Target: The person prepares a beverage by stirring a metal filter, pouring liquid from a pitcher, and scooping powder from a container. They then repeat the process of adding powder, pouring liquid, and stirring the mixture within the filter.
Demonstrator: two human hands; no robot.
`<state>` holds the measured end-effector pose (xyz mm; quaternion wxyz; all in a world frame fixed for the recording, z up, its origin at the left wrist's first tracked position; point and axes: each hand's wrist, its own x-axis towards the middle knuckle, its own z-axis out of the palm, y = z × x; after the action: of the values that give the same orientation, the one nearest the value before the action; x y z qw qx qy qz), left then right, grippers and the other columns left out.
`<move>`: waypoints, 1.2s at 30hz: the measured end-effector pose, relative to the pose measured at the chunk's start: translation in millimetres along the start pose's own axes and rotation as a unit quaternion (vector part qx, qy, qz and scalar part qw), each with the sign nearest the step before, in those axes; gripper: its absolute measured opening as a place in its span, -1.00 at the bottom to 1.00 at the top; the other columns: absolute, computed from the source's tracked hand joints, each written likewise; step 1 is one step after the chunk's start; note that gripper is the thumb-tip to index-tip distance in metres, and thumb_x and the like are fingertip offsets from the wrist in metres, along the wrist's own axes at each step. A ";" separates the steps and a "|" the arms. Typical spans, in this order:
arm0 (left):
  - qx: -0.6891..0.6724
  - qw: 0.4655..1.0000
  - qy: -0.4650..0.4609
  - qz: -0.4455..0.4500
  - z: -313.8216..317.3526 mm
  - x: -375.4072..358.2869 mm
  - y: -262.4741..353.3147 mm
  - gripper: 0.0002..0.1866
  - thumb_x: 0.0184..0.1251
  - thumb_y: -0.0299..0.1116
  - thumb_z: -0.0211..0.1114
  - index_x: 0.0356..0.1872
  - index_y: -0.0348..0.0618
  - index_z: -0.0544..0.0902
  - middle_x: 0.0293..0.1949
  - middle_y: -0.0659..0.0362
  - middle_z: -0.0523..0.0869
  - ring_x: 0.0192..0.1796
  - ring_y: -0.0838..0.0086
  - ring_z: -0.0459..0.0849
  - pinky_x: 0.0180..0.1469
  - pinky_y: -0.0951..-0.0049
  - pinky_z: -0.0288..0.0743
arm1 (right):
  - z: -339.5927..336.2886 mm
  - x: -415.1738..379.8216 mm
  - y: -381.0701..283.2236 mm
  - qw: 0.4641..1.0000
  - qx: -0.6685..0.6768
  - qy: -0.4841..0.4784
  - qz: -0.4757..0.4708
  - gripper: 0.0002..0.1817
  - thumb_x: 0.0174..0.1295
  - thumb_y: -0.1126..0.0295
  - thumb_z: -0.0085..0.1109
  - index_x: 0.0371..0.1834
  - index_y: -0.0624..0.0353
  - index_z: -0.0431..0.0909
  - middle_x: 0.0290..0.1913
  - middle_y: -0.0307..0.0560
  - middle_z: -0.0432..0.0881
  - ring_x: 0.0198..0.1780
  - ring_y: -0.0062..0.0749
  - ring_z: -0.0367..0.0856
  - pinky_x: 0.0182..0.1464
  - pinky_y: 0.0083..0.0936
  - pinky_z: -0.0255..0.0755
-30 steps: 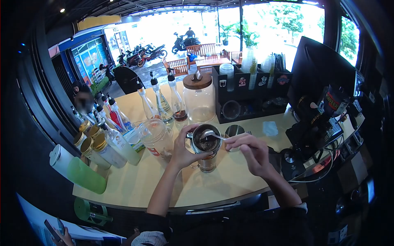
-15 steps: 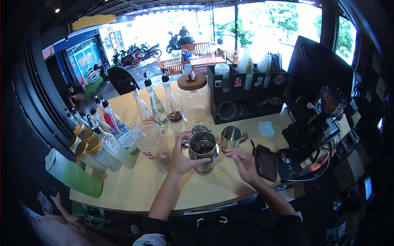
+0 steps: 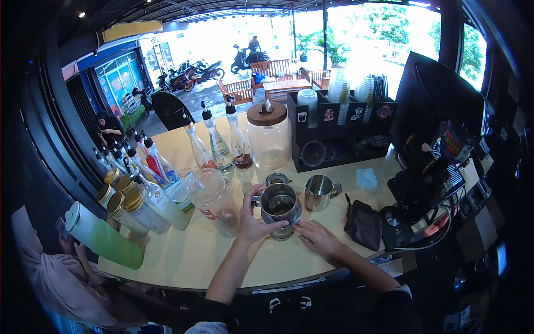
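Observation:
My left hand [image 3: 257, 220] is wrapped round a metal coffee dripper [image 3: 278, 200], thumb across its near side. Dark coffee grounds show inside it. The dripper sits on a small glass [image 3: 282, 234], mostly hidden beneath it. My right hand [image 3: 320, 240] lies low to the right, fingers stretched out, with the fingertips right at the side of the glass and the dripper's edge. Just behind the dripper, a small round metal lid [image 3: 277, 179] rests on the counter. A steel milk jug [image 3: 318, 193] stands to the right, its handle pointing right.
A clear plastic pitcher [image 3: 214, 200] stands left of my left hand. Beyond are pump bottles [image 3: 218, 142], a glass jar [image 3: 268, 145] and a black cup organizer [image 3: 339, 131]. A dark pouch [image 3: 362, 224] lies right. A person [image 3: 50, 261] holds a phone at the left.
My right hand has moved left and down from near the jug to the side of the glass. My left hand keeps hold of the dripper. The person at left shows more fully.

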<state>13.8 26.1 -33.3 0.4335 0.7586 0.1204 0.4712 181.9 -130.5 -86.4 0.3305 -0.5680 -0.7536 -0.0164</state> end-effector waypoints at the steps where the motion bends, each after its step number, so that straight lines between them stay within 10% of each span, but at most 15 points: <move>1: -0.005 1.000 -0.003 0.000 0.5 0.0 -1.0 0.18 -0.50 -0.19 0.73 0.30 -0.16 0.21 0.09 0.10 0.46 0.16 0.37 0.44 0.29 0.34 0.24 | -3.8 -0.6 -4.5 1.000 -0.001 -0.011 0.014 -0.68 0.19 0.46 0.17 0.02 0.28 0.51 0.11 0.06 0.52 0.13 -0.12 0.49 0.18 -0.30 0.37; 9: -0.031 0.999 -0.005 -0.014 1.4 -1.5 0.8 0.19 -0.49 -0.21 0.72 0.31 -0.18 0.18 0.11 0.09 0.45 0.21 0.36 0.43 0.34 0.32 0.21 | -22.0 -3.5 -3.4 0.998 -0.025 -0.043 0.024 -0.61 0.19 0.42 0.18 0.08 0.27 0.44 0.19 0.08 0.45 0.21 -0.10 0.41 0.24 -0.27 0.30; 16: -0.046 0.999 -0.011 -0.018 2.3 -2.4 -1.1 0.20 -0.48 -0.24 0.72 0.33 -0.15 0.16 0.14 0.08 0.41 0.23 0.34 0.40 0.36 0.32 0.18 | -53.2 8.5 98.1 0.936 -0.058 0.288 0.194 -0.75 0.29 0.46 0.04 0.00 0.28 0.45 -0.02 0.03 0.57 0.06 -0.12 0.53 0.10 -0.36 0.39; 18: -0.047 0.999 -0.012 -0.022 1.7 -1.3 0.3 0.20 -0.48 -0.24 0.72 0.33 -0.15 0.15 0.14 0.09 0.40 0.23 0.35 0.40 0.36 0.32 0.18 | -52.5 4.0 116.2 0.900 0.257 0.149 0.320 -0.83 0.35 0.41 0.03 -0.11 0.28 0.43 -0.22 -0.09 0.60 -0.08 -0.37 0.58 0.07 -0.47 0.40; 21: -0.049 0.998 -0.008 -0.026 1.4 -0.8 1.7 0.21 -0.49 -0.25 0.73 0.33 -0.14 0.15 0.14 0.10 0.39 0.23 0.35 0.40 0.36 0.33 0.19 | -46.1 3.0 105.4 0.846 0.420 0.190 0.268 -0.85 0.38 0.35 0.03 -0.27 0.21 0.39 -0.34 -0.22 0.53 -0.25 -0.62 0.50 -0.07 -0.61 0.37; 36: -0.029 0.999 -0.029 -0.014 -0.1 -0.6 -0.2 0.20 -0.46 -0.28 0.73 0.34 -0.13 0.14 0.11 0.09 0.39 0.18 0.39 0.43 0.31 0.36 0.28 | -118.6 64.3 30.4 0.840 0.418 0.282 0.202 -0.80 0.33 0.43 0.12 -0.41 0.10 0.31 -0.51 -0.37 0.47 -0.49 -0.80 0.39 -0.45 -0.75 0.28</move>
<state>13.5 26.0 -33.8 0.4658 0.7570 0.1049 0.4461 256.4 -112.9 28.7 0.7304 -0.4866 -0.4321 0.2076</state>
